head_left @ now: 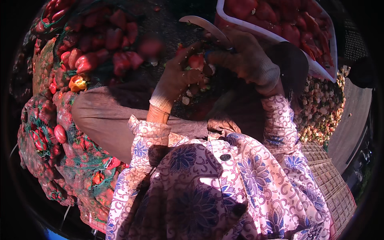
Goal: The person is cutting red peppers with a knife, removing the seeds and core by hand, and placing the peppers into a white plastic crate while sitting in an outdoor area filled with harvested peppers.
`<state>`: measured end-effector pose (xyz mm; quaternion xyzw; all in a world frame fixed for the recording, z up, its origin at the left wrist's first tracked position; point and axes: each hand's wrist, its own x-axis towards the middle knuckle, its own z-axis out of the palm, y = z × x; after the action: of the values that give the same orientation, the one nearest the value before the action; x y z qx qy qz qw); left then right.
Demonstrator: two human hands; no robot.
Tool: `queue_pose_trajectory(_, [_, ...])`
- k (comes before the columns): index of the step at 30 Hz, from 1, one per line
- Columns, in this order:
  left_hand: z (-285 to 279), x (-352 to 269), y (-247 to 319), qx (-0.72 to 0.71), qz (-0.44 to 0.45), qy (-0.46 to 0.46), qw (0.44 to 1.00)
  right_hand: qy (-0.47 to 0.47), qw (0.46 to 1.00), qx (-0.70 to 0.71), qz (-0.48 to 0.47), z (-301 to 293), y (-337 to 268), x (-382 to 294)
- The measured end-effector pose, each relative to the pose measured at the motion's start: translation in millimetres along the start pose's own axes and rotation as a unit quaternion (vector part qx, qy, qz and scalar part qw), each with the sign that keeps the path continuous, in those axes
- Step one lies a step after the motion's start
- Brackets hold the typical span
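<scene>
My left hand (180, 75), in a light glove, holds a red bell pepper (196, 61) between thumb and fingers in front of my crossed legs. Close on its right, my gloved right hand (249, 58) grips a knife with a curved blade (208, 28). The blade points up and to the left, above the pepper. The knife's handle is mostly hidden in my fingers. Pale pepper cores (186, 99) and small seeds lie below and between my hands.
Loose red peppers (114, 39) lie at the upper left, beside green mesh sacks (81, 159) full of peppers. A white-rimmed crate (255, 25) of red pepper pieces stands at the upper right. A heap of cores (321, 105) and a woven crate (327, 180) are at the right.
</scene>
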<state>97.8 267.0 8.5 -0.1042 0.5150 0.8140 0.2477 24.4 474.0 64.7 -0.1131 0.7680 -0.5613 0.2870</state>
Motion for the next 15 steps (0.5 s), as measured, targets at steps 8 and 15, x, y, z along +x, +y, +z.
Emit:
queue_pose_trajectory(8, [3,-36,-22,-0.082,-0.062,0.131,0.986,-0.021,0.999,-0.008,-0.027,74,39,-10])
queue_pose_trajectory(15, [-6,-15,-68,-0.073,-0.092,0.206,0.972,0.157,0.972,-0.129,-0.121,45,35,6])
